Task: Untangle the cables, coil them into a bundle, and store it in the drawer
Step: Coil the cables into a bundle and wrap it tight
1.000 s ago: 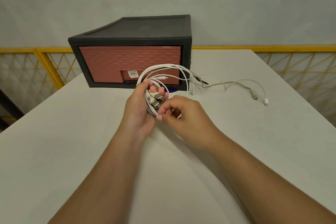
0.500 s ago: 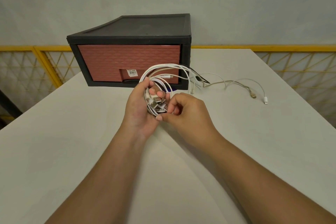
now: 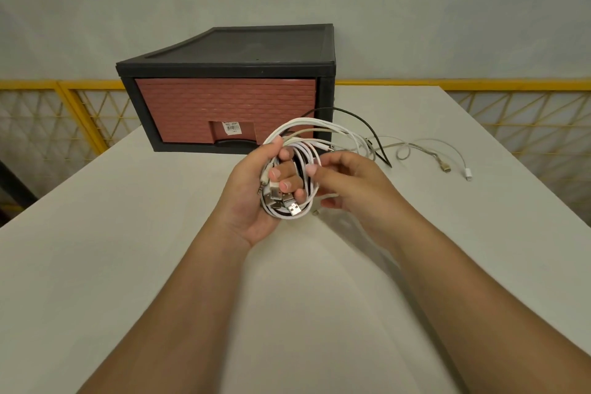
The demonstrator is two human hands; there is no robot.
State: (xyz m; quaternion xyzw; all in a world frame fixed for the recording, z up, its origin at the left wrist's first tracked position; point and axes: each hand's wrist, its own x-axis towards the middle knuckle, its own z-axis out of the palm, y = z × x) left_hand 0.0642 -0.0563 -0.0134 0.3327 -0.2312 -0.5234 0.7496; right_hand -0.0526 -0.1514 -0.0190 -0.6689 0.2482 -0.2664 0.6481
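Left hand [image 3: 251, 201], cables [image 3: 299, 121], seemingly above table [image 3: 121, 265]

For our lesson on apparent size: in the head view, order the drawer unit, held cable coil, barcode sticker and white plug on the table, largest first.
1. drawer unit
2. cable coil
3. barcode sticker and white plug: too alike to rank.

Bare forearms [image 3: 179, 297], left hand [image 3: 251, 201], right hand [image 3: 351, 185] (short nails)

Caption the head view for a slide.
Left hand grips a coiled bundle of white and black cables; right hand pinches it before a closed brick-red drawer.
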